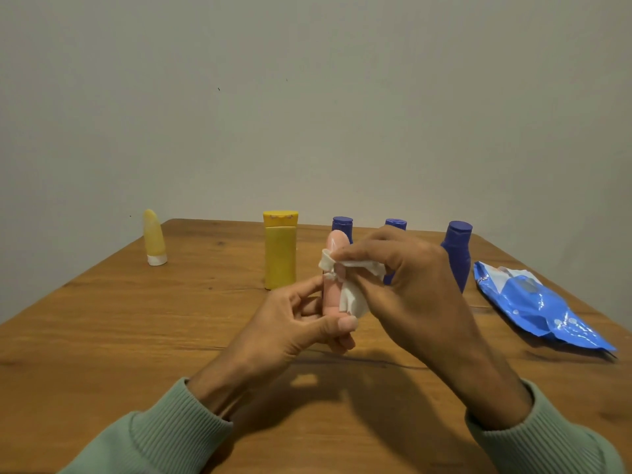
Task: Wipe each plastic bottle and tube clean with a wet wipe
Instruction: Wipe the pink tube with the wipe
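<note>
My left hand [290, 326] grips the lower end of a pink tube [331, 295], held upright above the table. My right hand [407, 278] pinches a white wet wipe [352, 289] wrapped around the tube's upper half. Behind stand a yellow bottle [280, 251], a yellow tube [154, 239] on its white cap at far left, and three blue bottles, one at the right [458, 254] and two [342, 227] [396, 224] partly hidden by my right hand.
A blue wet-wipe pack [537, 306] lies flat on the right side of the wooden table [136, 336]. A plain wall rises just behind the table's far edge. My green sleeves [164, 436] enter from the bottom corners.
</note>
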A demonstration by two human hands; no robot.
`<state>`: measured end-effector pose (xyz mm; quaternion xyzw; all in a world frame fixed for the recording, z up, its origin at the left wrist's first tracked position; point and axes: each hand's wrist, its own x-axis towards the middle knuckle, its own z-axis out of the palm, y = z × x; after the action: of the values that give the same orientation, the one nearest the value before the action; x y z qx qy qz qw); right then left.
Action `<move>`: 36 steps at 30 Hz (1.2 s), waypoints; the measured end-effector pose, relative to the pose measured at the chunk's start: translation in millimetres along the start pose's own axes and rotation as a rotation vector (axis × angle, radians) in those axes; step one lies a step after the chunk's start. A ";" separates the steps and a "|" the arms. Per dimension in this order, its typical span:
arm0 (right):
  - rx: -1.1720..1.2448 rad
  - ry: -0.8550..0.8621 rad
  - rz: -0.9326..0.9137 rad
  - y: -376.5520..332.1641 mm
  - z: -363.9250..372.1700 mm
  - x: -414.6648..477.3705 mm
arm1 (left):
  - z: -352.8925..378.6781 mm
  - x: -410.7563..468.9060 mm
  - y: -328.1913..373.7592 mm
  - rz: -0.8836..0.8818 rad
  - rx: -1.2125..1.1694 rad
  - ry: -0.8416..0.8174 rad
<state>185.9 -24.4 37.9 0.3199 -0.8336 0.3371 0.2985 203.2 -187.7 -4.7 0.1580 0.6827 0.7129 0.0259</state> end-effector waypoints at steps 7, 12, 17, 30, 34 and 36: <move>0.015 -0.254 0.007 -5.9 -6.7 2.9 | -1.6 -0.6 0.8 0.022 0.057 0.020; -0.028 0.052 -0.052 4.6 -6.3 4.0 | -0.3 -0.9 -1.5 -0.003 0.111 -0.074; 0.009 0.131 0.034 9.0 -13.3 8.3 | 2.6 -1.4 -3.1 -0.004 0.059 -0.148; -0.063 0.153 -0.048 6.2 -11.0 4.5 | -2.3 -2.0 -2.2 -0.027 -0.043 -0.147; 0.017 0.153 0.037 2.1 -12.4 5.4 | -2.8 -1.5 -0.6 -0.023 -0.150 -0.163; 0.075 0.022 0.067 -2.8 -14.6 5.7 | -4.2 -0.4 -0.6 -0.016 -0.225 -0.163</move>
<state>188.5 -16.9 51.7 0.2988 -0.8274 0.3814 0.2841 202.4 -191.8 -5.4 0.2058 0.5954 0.7696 0.1046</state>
